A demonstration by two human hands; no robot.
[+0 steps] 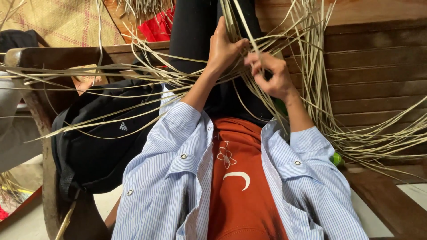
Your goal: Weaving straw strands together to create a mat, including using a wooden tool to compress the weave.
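Both hands were up in the middle of a big tangle of dried straw strips [307,66], right over the person's lap. The left hand [223,48] was curled shut around a bunch of strips, thumb pressed against them, knuckles toward the camera. The right hand [272,73] sat just beside it, fingertips pinched together on a strand or two — the two hands were almost touching.

The strips fanned out every which way from where the hands met. One long set ran out flat toward the left end of the wooden bench [378,58], crossing over the armrest [53,55]. Another set stood steep, running up past the top of the frame, and a third drooped down and right across the bench's back slats toward its seat edge. So no single long axis, more like a star with the hands at the hub.

Stuff around: a black backpack [98,142] lay on the left side of the bench under the flat strips, the person's black trouser leg [191,35] went up behind the left hand, and a bit of something green [336,158] peeked out by the right sleeve. A woven mat [58,20] showed at the top left. The strips hid most of what the fingers were on.
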